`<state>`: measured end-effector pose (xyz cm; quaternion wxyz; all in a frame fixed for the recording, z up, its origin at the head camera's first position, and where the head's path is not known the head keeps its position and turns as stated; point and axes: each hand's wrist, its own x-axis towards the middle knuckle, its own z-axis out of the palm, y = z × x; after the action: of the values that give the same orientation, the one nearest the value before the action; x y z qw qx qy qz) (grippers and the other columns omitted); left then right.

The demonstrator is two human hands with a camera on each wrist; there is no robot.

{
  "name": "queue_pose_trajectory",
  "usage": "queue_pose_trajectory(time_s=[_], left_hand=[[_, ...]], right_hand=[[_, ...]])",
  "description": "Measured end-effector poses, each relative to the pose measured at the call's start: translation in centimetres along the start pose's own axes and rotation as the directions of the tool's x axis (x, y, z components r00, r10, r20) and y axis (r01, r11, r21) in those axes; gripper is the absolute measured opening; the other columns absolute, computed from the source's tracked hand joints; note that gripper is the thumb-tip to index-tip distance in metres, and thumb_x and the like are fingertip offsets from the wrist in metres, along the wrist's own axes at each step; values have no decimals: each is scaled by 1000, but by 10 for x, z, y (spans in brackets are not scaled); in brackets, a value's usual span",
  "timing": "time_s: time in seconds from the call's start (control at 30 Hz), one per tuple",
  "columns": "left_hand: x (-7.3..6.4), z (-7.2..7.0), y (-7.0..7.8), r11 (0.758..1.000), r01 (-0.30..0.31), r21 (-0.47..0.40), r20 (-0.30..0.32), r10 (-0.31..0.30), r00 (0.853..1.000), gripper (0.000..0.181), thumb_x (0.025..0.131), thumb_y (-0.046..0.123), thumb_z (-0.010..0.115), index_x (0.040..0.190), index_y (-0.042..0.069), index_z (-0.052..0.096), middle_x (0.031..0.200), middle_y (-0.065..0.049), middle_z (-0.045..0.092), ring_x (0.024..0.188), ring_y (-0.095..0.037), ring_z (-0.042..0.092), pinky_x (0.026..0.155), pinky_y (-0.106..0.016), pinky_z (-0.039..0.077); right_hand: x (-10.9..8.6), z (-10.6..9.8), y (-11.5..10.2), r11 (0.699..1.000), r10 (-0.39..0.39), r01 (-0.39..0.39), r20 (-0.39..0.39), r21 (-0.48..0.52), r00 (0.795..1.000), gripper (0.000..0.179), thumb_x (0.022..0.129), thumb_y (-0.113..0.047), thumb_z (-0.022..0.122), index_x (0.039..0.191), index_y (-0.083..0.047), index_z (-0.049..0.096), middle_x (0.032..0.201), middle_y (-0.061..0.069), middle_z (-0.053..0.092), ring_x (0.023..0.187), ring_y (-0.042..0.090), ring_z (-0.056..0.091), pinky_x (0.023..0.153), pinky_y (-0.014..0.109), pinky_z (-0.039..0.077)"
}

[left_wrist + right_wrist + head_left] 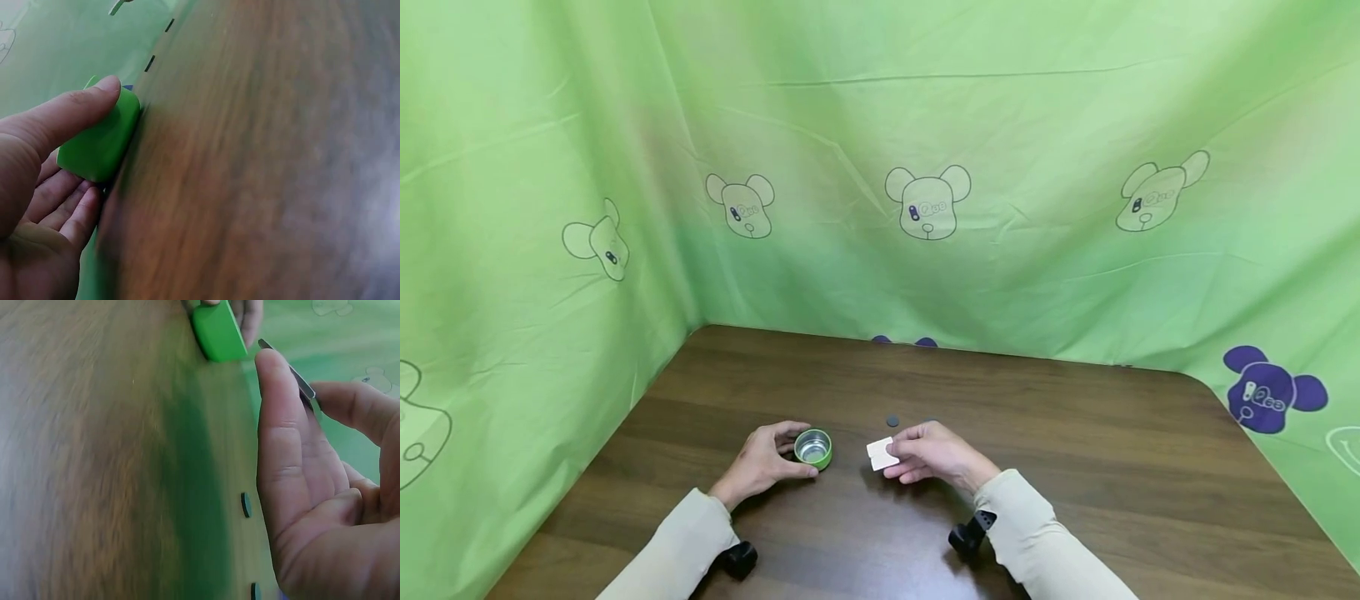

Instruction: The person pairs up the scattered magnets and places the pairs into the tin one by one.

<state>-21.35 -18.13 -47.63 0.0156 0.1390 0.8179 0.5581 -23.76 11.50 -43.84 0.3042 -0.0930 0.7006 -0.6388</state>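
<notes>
Head view: left hand (767, 458) grips tin (813, 451), right hand (936, 454) pinches card (880, 454) at tin's three o'clock, seemingly positioning it, steadiness needed next

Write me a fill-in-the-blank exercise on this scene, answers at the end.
1. The left hand holds a small round tin whose outer wall is ____.
2. A thin white square is pinched by the person's ____ hand.
3. In the right wrist view, ____ small dark discs lie on the wooden tabletop.

Missing words: green; right; two.
</notes>
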Motion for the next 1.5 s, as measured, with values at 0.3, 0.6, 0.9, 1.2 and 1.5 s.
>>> queue_pose_trajectory(time_s=[0.3,0.6,0.9,1.2,1.5], left_hand=[[0,4,-5,999,30,-19,-30,-30,999,62,68,4,91,122,-8,64,115,-19,68,105,-32,68,88,-28,55],[1,5,-4,999,37,-9,-41,-37,998,62,67,4,92,121,-7,65,113,-18,69,102,-31,68,87,-31,56],[1,5,-5,998,47,-46,-29,-49,998,61,68,3,91,122,-8,64,113,-18,69,104,-31,68,86,-28,55],[2,3,-4,997,56,-62,-23,-58,998,64,68,2,91,124,-9,63,117,-21,68,108,-33,67,89,-32,55],[2,4,-3,995,75,-61,-29,-77,997,64,68,3,91,124,-8,63,118,-21,68,108,-33,67,88,-30,55]], right_hand=[[12,12,-5,997,-23,23,-10,76,1000,34,95,-4,57,120,19,53,96,16,72,80,17,73,65,23,58],[23,26,-8,991,-28,29,-9,134,1000,35,96,-5,56,121,19,53,97,15,72,79,15,73,68,24,58],[32,38,-4,983,-71,64,35,174,997,30,94,-12,63,112,12,59,92,13,73,77,14,72,67,23,57],[41,49,-8,979,0,0,0,202,1000,29,98,-5,56,120,14,57,89,9,72,72,11,70,65,22,56],[48,55,-5,974,2,-1,-6,228,1000,32,99,-2,56,125,17,53,88,9,71,72,10,70,66,21,56]])
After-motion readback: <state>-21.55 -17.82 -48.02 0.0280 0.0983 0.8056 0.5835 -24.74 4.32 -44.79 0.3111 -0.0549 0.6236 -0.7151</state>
